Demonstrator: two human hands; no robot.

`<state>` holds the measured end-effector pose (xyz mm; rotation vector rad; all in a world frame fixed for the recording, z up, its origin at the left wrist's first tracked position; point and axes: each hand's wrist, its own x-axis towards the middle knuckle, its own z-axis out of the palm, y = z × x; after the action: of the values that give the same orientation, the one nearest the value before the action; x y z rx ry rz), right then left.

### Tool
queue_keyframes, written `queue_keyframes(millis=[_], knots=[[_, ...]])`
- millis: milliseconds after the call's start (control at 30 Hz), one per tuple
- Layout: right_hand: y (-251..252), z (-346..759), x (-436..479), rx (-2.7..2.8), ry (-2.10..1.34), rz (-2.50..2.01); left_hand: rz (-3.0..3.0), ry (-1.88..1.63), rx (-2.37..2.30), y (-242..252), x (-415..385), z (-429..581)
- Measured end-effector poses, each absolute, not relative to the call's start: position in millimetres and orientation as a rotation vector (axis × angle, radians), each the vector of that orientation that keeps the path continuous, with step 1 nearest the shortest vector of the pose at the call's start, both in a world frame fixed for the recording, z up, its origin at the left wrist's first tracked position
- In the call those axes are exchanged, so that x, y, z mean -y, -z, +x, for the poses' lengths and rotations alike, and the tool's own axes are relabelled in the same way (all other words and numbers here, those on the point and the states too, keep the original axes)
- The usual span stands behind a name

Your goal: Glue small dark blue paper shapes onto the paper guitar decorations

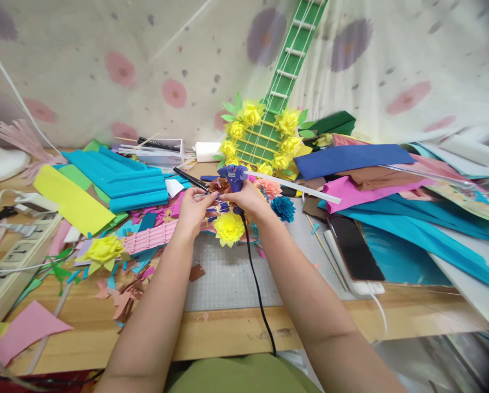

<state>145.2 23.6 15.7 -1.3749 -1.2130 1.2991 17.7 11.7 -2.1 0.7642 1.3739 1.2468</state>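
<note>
We see the right hand point(247, 198) wrapped around the blue glue gun point(233, 174); left hand point(196, 206), fingertips pressed together beside it.
Can't tell what they pinch; gun's front likely turned there for close work. Pink paper guitar point(152, 238) lies beneath, partly over the cutting mat point(228, 284), probably for support.

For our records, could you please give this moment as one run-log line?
right hand: holding blue glue gun | left hand: close beside it, contents unclear | nearby: yellow paper flower, cutting mat
</note>
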Motion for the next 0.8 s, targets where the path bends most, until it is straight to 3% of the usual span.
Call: queue_keyframes(millis=[800], knots=[[-18, 150, -26, 1.337, -1.264, -1.294, 0.781, -1.242, -1.334, 1, -14, 19]])
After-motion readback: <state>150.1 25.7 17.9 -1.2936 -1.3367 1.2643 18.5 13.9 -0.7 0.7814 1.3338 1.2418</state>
